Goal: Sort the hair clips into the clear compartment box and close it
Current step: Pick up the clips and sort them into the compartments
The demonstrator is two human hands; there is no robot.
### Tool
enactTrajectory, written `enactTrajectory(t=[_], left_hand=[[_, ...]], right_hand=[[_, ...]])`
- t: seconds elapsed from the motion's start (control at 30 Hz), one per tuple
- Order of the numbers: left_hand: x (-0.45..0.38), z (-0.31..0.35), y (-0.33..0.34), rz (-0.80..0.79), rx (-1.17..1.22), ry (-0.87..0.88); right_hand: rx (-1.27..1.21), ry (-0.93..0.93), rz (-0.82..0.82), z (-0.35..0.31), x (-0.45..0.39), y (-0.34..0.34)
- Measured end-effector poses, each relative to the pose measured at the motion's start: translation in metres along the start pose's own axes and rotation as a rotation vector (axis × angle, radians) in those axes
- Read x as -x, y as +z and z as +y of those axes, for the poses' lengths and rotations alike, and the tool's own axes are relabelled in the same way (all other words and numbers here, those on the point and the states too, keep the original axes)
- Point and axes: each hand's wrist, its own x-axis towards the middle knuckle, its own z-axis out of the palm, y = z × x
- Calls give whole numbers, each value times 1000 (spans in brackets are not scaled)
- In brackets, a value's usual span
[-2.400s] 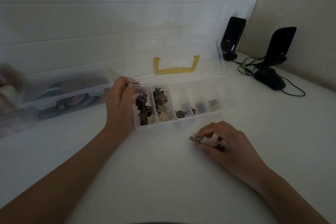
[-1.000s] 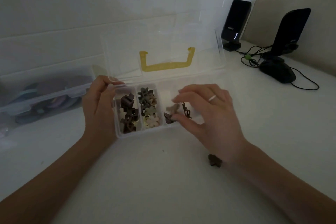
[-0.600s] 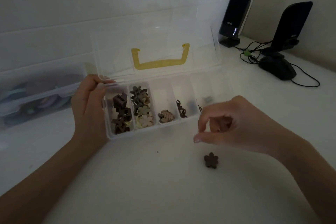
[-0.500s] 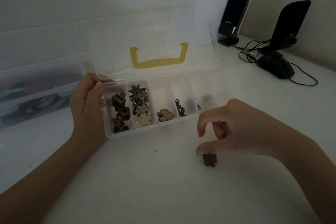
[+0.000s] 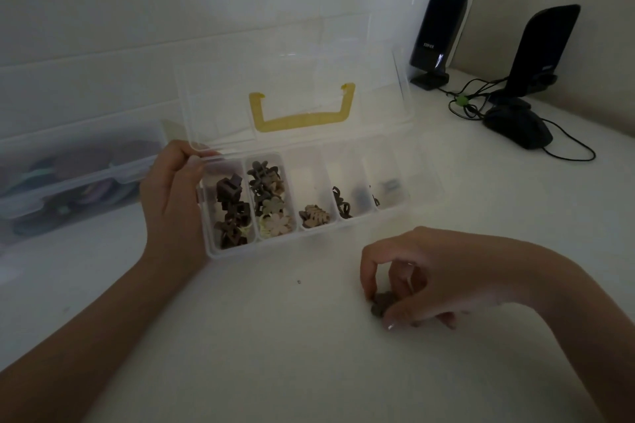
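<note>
The clear compartment box (image 5: 395, 213) stands open on the white table, its lid (image 5: 299, 79) with a yellow handle tilted back. Dark square clips (image 5: 232, 213), flower clips (image 5: 271, 206) and a beige leaf clip (image 5: 314, 216) lie in its left compartments; small dark clips lie further right. My left hand (image 5: 171, 199) grips the box's left end. In front of the box, my right hand (image 5: 422, 275) pinches a dark flower clip (image 5: 379, 304) that lies on the table.
A second clear box (image 5: 68, 175) with coloured items sits at the left by the tiled wall. Two black speakers (image 5: 436, 38) and a black mouse (image 5: 519, 127) with cables stand at the back right.
My right hand dropped a beige clip into the third compartment, then came down to the table and closed its fingers on the dark flower clip. My left hand stayed on the box.
</note>
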Motion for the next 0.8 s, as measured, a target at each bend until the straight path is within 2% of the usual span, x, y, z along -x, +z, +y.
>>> enactTrajectory(t=[0.1,0.2,0.33,0.43,0.6,0.8], left_hand=[[0,0,0,7,-14,7],[0,0,0,14,-8,9],[2,4,4,0,-43,32],[1,3,4,2,-13,4],[2,9,5,-4,-9,10],[1,6,4,-18,27,13]], right_hand=[[-29,-103,94,0,-8,5],[5,-242,264,-4,-17,14],[-26,-440,641,-21,-25,19],[80,-492,882,-35,-34,16],[511,-349,973,-49,-64,16],[408,-506,1036,-40,-55,24]])
